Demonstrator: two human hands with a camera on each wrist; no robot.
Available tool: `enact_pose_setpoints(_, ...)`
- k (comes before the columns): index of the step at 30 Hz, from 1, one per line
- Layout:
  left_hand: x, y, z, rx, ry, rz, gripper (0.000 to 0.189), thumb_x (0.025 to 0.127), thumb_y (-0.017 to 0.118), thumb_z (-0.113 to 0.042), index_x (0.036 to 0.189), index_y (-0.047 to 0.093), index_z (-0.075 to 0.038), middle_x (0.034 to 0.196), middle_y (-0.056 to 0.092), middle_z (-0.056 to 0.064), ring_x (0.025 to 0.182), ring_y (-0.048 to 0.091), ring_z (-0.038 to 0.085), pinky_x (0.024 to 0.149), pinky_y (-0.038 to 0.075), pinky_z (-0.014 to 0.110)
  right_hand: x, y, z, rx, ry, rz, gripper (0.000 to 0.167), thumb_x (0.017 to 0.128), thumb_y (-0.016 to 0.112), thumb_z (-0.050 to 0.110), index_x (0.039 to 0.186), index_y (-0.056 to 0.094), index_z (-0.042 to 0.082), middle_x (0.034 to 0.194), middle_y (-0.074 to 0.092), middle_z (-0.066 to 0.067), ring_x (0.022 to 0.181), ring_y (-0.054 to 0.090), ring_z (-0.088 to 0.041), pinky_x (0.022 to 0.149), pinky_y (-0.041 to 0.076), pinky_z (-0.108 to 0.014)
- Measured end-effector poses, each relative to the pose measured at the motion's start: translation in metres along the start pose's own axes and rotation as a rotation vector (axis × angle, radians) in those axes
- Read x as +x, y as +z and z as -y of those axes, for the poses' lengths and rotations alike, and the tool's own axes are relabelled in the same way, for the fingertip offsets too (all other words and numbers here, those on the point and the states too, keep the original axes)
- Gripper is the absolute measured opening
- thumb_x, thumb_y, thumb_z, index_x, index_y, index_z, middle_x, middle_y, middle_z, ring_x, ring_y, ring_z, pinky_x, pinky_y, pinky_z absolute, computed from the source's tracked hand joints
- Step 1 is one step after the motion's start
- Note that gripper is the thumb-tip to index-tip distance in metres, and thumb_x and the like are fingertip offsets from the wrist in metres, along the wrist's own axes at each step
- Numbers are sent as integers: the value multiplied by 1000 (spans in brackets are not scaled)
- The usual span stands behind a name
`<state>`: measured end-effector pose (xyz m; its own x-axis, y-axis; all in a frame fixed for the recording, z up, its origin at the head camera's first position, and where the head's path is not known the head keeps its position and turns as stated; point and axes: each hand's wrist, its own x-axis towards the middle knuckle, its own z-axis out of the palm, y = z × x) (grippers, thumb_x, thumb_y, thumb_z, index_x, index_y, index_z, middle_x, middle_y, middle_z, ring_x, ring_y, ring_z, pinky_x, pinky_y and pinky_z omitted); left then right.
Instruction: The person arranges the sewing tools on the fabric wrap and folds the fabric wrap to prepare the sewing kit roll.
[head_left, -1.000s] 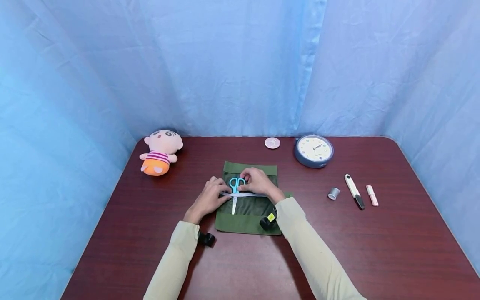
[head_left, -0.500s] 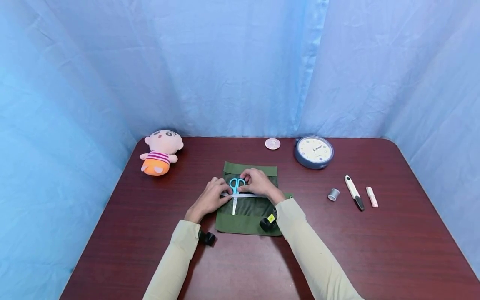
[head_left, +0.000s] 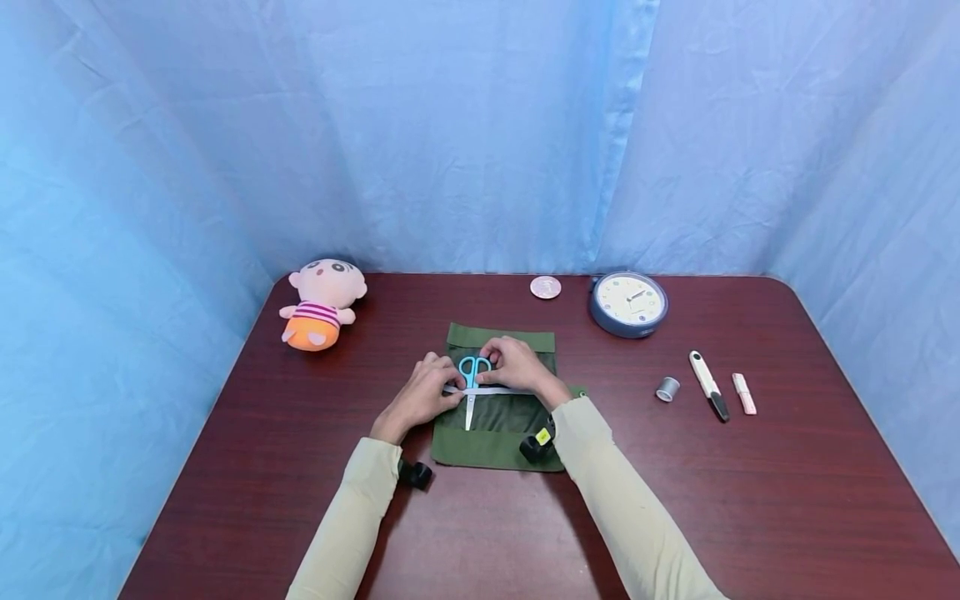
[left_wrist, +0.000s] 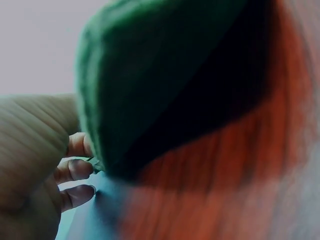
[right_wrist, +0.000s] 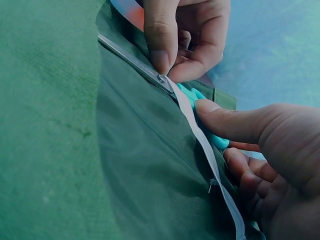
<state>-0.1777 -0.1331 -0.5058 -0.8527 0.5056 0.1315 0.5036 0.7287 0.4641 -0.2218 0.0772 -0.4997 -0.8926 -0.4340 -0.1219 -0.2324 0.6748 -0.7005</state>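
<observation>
A pair of scissors (head_left: 470, 412) with turquoise handles lies on an unfolded green cloth case (head_left: 480, 448), blades towards the near edge. A white elastic band (head_left: 504, 390) crosses over the scissors at their pivot. My left hand (head_left: 422, 393) pinches the band between thumb and index finger, right beside the pivot in the right wrist view. With thumb and fingers, my right hand (head_left: 516, 365) grips the turquoise handle (right_wrist: 220, 141) on its right side. In the left wrist view, a raised edge of green cloth (left_wrist: 125, 75) hides part of the left hand's fingers.
A plush doll (head_left: 324, 292) lies at the back left of the table (head_left: 262, 500). Along the back are a pink round disc (head_left: 545, 287) and a clock (head_left: 628, 304). A thread spool (head_left: 667, 389), a white-and-black handled tool (head_left: 708, 385) and a small pink-white stick (head_left: 744, 394) lie to the right.
</observation>
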Motion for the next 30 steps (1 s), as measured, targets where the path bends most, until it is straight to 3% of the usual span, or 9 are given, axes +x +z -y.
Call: enact_pose_setpoints(30, 0, 0, 4, -25, -28, -4, 4, 85, 76, -12, 85, 72, -12, 91, 65, 2, 91, 46, 20, 84, 37, 37, -3, -3, -4, 15, -76, 41, 22, 89, 77, 25, 105, 71, 11, 100, 63, -7, 86, 54, -16, 78, 46, -29)
